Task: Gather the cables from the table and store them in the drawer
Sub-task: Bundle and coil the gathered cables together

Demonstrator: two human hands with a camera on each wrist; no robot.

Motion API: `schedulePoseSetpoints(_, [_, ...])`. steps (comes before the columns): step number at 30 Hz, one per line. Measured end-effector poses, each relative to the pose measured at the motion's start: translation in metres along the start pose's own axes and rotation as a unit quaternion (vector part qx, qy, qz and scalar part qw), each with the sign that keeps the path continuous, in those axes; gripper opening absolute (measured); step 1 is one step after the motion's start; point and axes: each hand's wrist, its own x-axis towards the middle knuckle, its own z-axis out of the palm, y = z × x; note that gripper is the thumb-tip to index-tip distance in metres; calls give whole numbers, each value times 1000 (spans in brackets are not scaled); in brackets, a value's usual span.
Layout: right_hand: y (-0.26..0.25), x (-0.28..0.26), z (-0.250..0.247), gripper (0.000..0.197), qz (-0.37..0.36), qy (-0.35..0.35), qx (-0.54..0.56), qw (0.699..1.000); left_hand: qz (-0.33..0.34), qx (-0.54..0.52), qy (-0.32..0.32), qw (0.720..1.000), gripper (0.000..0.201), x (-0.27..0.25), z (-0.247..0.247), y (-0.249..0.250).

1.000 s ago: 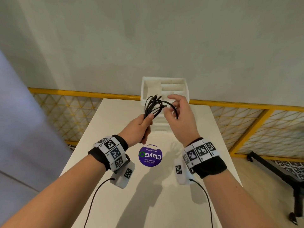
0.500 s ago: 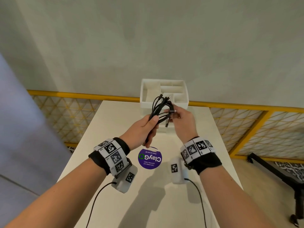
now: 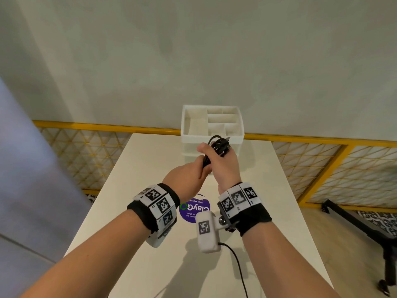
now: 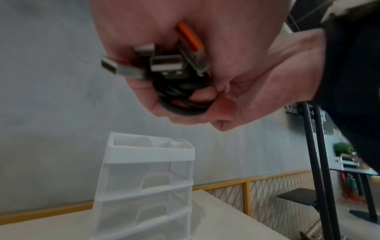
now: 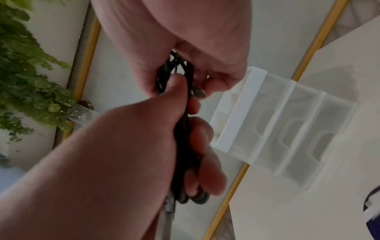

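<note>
A bundle of black cables (image 3: 218,147) is being held in the air above the far half of the white worktop (image 3: 268,190), just in front of the white drawer unit (image 3: 212,139) that is standing at the worktop's far edge. The bundle is being gripped by both hands at once. The upper coils are being enclosed by the right hand (image 3: 223,163), its fingers (image 4: 141,91) curled tight around them — metal USB plugs (image 4: 164,65) and one orange connector (image 4: 190,38) are being seen poking out of that fist in the left wrist view. The lower part of the bundle is being clamped by the left hand (image 3: 185,177), its thumb and fingers (image 5: 203,146) wrapped around the strands, with cable ends hanging out below the fist in the right wrist view. The two hands are being kept pressed against each other.

The drawer unit's three translucent drawers (image 4: 148,193) are being shown pushed in, and its divided top tray (image 3: 194,123) is being seen from above in the head view. A round purple sticker (image 3: 193,211) is lying on the worktop under the wrists — partly covered by them.
</note>
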Motion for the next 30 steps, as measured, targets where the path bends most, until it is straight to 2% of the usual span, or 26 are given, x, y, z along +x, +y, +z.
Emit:
schedulePoseSetpoints(2, [2, -1, -1, 36, -4, -10, 19, 1000, -4, 20, -10, 1000, 40, 1, 1, 0])
schedulePoseSetpoints(5, [-2, -8, -3, 14, -21, -75, 80, 994, -22, -30, -26, 999, 47, 1, -1, -3])
schedulePoseSetpoints(7, [-4, -10, -6, 20, -26, -109, 99, 989, -16, -77, -46, 996, 46, 1, -2, -5])
schedulePoseSetpoints(9, [-4, -7, -11, 35, -24, -140, 114, 983, 3, -159, -68, 985, 30, 0, -5, -4])
schedulePoseSetpoints(11, [-6, -4, -14, 40, -20, -183, 126, 975, 18, -234, -72, 969, 21, -2, -9, -1])
schedulePoseSetpoints(14, [-10, -5, -18, 40, -4, -229, 166, 959, 17, -294, -77, 953, 25, -5, -10, 3])
schedulePoseSetpoints(16, [-10, -7, -20, 41, 3, -229, 183, 956, 13, -305, -86, 948, 29, -6, -8, 5])
schedulePoseSetpoints(19, [-3, -10, -19, 56, 21, -220, 130, 967, 9, -278, -78, 957, 33, -5, -7, 5])
schedulePoseSetpoints(20, [0, -11, -18, 55, 25, -225, 95, 969, 7, -268, -74, 960, 32, -3, -7, 4])
schedulePoseSetpoints(22, [6, -10, -15, 37, 22, -247, 42, 968, 1, -265, -77, 961, 30, -3, -8, 3])
schedulePoseSetpoints(23, [7, -9, -15, 31, 19, -257, 34, 966, -2, -271, -82, 959, 30, -4, -7, 3])
schedulePoseSetpoints(26, [6, -4, -16, 41, -6, -267, -12, 963, -20, -296, -91, 951, 29, -6, -8, 1])
schedulePoseSetpoints(28, [3, -3, -17, 45, -27, -260, -40, 964, -32, -331, -88, 939, 21, -7, -10, -1])
schedulePoseSetpoints(30, [2, -4, -16, 44, -37, -256, -41, 965, -45, -370, -94, 923, 26, -7, -11, -6])
